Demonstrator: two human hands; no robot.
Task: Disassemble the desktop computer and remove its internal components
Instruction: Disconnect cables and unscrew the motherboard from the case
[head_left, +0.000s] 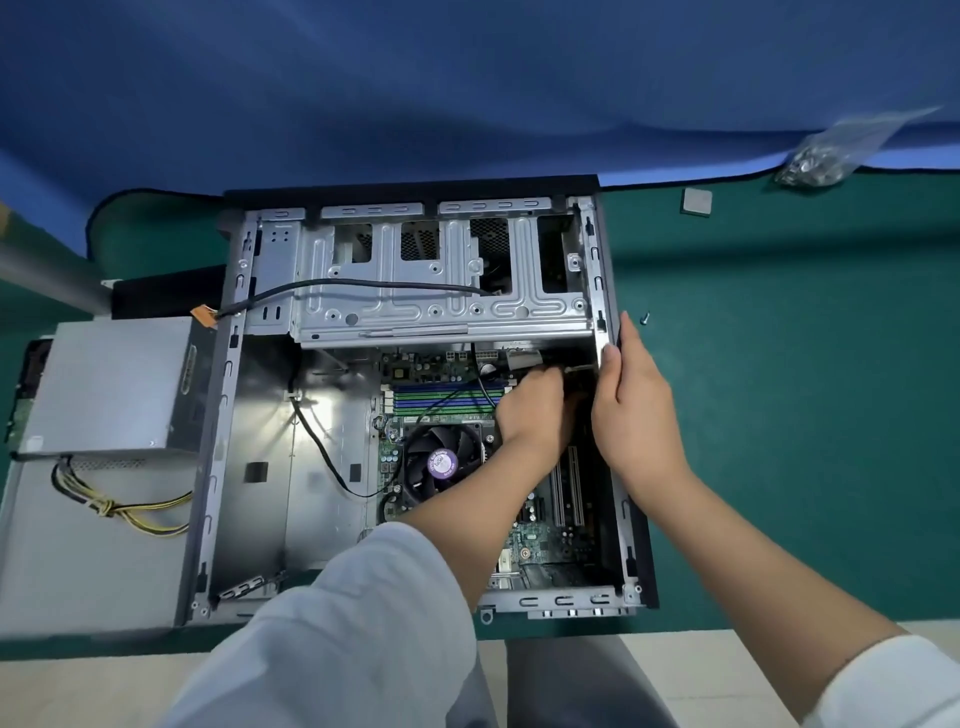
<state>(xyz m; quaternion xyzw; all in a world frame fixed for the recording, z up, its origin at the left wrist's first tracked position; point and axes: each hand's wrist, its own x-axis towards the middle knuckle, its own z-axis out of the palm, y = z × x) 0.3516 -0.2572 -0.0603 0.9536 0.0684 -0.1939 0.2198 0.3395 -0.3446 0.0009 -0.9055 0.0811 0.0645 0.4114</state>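
A single head-worn camera looks forward and steeply down from above the near edge of the table (779, 364). Its wide-angle lens bends straight edges near the frame's borders. The open computer case (415, 312) fills the centre at close range, with both forearms entering from the bottom and blue cloth (467, 78) filling the far part.

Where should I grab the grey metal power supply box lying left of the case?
Judging by its pose, grip the grey metal power supply box by its two long sides, coming from above; it lies flat outside the case. Keep off the yellow-and-black cable bundle at its near end.
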